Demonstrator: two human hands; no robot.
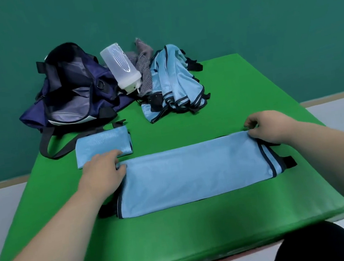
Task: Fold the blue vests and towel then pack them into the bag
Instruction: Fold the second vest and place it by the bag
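Your two arms come into the frame bare. The left forearm [50, 245] runs up from the lower left corner and the right forearm [333, 152] comes in from the right edge, both uncovered along all of their visible length. Your left hand [102, 172], left of centre, and your right hand [269, 126], right of centre, are bare too, uncovered over knuckles and fingers. At the lower right corner a rounded mass of black fabric [319, 246] shows, part of your clothing. It looks plain and matt, and which garment it is cannot be told.
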